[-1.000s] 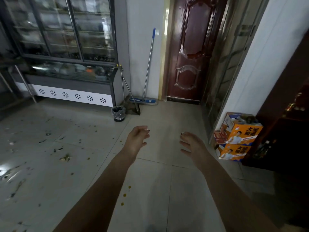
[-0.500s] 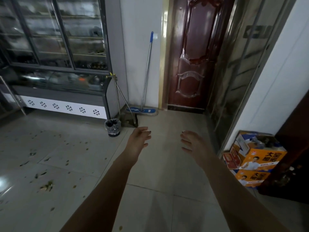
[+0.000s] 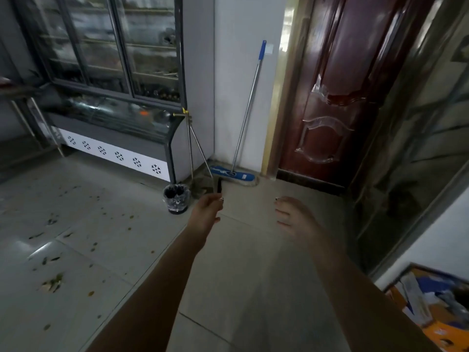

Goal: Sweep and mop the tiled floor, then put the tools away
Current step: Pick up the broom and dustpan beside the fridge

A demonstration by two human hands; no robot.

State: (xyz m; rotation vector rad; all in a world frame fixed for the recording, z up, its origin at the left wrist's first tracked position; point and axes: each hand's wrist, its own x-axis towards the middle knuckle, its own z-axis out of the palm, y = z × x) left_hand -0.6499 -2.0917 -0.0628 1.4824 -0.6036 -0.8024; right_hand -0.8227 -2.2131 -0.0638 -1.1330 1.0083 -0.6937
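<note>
A flat mop (image 3: 245, 118) with a blue head and a blue-tipped metal handle leans on the white wall in the corner. Just left of it a broom and dustpan set (image 3: 196, 148) with thin metal handles stands against the display fridge. Leaves and scraps (image 3: 52, 283) litter the tiled floor at left. My left hand (image 3: 206, 212) reaches forward with relaxed fingers, empty, a short way in front of the dustpan. My right hand (image 3: 295, 217) is stretched out beside it, fingers straight, holding nothing.
A small black bin (image 3: 176, 198) with a plastic liner stands by the fridge corner. The glass display fridge (image 3: 109, 118) fills the back left, a dark red door (image 3: 337, 92) the back right. Orange cardboard boxes (image 3: 431, 308) sit at the lower right by the wall.
I have walked closer to the corner, so the mop, broom set and bin look larger. Both hands stay outstretched and empty. The orange boxes have slid toward the lower right.
</note>
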